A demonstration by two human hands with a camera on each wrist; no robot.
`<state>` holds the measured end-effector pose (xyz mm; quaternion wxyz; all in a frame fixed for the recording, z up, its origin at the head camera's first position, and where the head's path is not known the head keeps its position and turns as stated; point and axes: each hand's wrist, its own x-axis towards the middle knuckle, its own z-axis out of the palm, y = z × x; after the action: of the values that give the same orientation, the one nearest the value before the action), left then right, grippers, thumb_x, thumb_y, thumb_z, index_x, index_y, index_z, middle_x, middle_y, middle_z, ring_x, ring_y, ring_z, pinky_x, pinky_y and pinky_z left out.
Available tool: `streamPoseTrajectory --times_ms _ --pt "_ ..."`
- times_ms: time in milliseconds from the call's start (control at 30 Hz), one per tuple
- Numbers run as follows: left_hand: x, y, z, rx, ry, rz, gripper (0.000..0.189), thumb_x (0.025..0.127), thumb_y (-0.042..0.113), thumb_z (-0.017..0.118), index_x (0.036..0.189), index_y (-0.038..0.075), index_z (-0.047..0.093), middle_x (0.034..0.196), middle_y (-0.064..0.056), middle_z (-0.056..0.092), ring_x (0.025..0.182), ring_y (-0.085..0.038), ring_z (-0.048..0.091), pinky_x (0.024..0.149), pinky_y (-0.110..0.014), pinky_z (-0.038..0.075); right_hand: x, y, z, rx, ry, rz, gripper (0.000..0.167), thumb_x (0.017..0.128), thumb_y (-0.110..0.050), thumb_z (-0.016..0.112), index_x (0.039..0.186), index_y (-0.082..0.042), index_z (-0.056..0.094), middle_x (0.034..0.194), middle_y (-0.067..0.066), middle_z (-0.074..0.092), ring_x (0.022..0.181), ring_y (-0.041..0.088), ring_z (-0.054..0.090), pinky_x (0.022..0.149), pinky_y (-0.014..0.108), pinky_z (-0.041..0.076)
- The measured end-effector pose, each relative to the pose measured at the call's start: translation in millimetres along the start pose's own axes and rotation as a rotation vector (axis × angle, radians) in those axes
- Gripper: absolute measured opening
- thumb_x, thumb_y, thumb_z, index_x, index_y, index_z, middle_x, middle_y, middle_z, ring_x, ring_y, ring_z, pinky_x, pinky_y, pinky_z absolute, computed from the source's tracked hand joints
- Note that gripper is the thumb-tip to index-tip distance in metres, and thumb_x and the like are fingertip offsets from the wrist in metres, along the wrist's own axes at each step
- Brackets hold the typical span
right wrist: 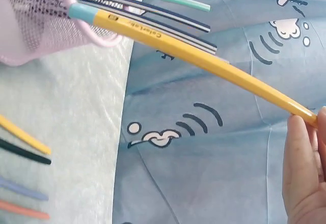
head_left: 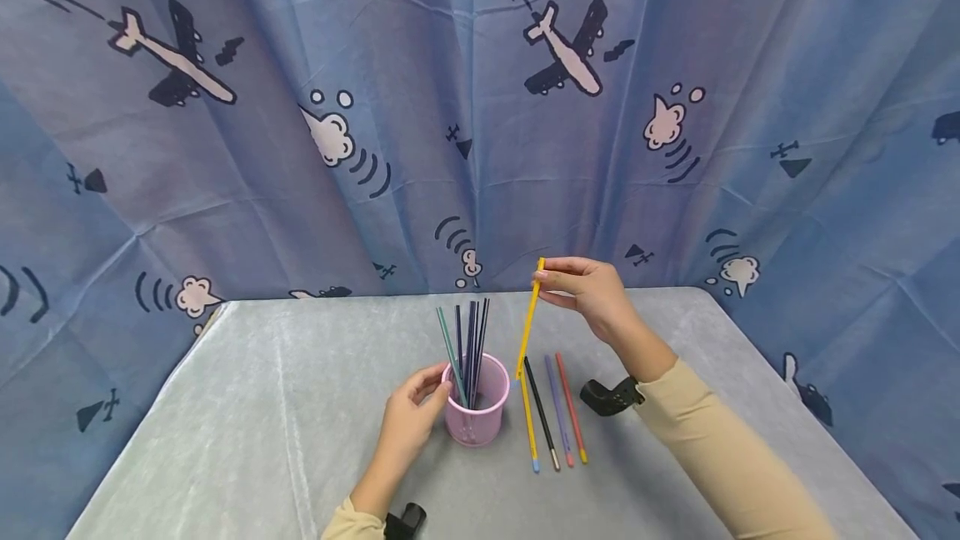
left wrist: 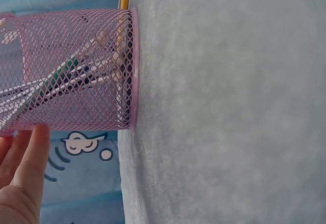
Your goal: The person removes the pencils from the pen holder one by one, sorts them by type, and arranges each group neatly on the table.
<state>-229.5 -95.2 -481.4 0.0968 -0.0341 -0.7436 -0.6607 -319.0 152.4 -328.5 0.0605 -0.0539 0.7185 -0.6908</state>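
Observation:
Between thumb and fingers my right hand pinches a yellow pencil near its upper end. The pencil slants down, its light-blue end overlapping the rim of a pink mesh pencil cup in the right wrist view. Upright in the cup stand one green pencil and several dark blue pencils. My left hand holds the cup at its left side near the rim, thumb in front; in the left wrist view its fingertips touch the mesh.
Right of the cup, a yellow pencil, a black pencil, a purple pencil and a red pencil lie side by side on the grey cloth-covered table. A blue curtain with printed airplanes hangs behind.

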Motion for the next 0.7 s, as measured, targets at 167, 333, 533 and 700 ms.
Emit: streamPoseTrajectory --times_ms 167,333,533,700 --pt "0.2 0.3 0.0 -0.004 -0.004 -0.001 0.035 0.096 0.013 0.066 0.126 -0.003 0.064 0.125 -0.021 0.067 0.119 -0.034 0.063 0.103 -0.027 0.052 -4.1 0 -11 -0.029 -0.001 -0.005 0.033 0.091 -0.010 0.072 0.121 0.002 0.064 0.095 -0.007 0.074 0.089 0.007 0.073 0.089 0.031 0.060" --pt "0.5 -0.3 0.7 0.003 -0.005 0.003 0.034 0.095 0.012 0.065 0.126 -0.004 0.063 0.125 -0.022 0.067 0.118 -0.035 0.064 0.104 -0.030 0.053 -7.7 2 -22 -0.078 0.008 0.014 0.041 0.092 -0.009 0.070 0.128 0.007 0.060 0.096 -0.008 0.074 0.090 0.006 0.073 0.088 0.030 0.060" --pt "-0.2 -0.1 0.7 0.007 0.001 0.008 0.034 0.095 0.012 0.065 0.126 -0.004 0.064 0.124 -0.022 0.067 0.117 -0.034 0.064 0.105 -0.035 0.052 -12.4 10 -35 -0.158 0.008 0.049 0.048 0.093 -0.014 0.071 0.133 0.006 0.057 0.105 -0.005 0.073 0.091 0.004 0.072 0.086 0.027 0.061" --pt "-0.2 -0.1 0.4 0.006 0.001 0.005 0.034 0.096 0.012 0.065 0.126 -0.004 0.063 0.125 -0.022 0.067 0.118 -0.033 0.064 0.104 -0.030 0.053 -12.0 21 -46 -0.183 0.018 0.088 0.050 0.093 -0.015 0.070 0.135 0.007 0.056 0.110 -0.001 0.073 0.091 0.004 0.071 0.088 0.028 0.060"
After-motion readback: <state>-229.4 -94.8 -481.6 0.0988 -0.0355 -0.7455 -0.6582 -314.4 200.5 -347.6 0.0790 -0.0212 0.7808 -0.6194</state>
